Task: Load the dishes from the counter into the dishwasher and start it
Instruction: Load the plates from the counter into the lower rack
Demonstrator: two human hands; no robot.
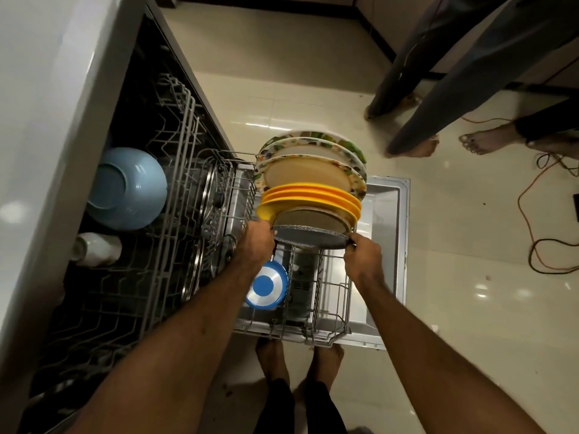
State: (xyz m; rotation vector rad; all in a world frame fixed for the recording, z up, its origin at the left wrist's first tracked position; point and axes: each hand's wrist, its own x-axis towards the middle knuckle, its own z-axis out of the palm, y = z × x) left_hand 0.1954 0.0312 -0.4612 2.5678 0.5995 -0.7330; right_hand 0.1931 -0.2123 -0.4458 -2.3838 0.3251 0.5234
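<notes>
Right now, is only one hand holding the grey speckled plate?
No: the left hand grips one edge of the grey speckled plate and the right hand grips the opposite edge.

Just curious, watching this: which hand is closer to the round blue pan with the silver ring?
Left. The left hand grips the grey speckled plate close above the round blue pan with the silver ring; the right hand holds the plate's other edge, farther to the right.
</notes>
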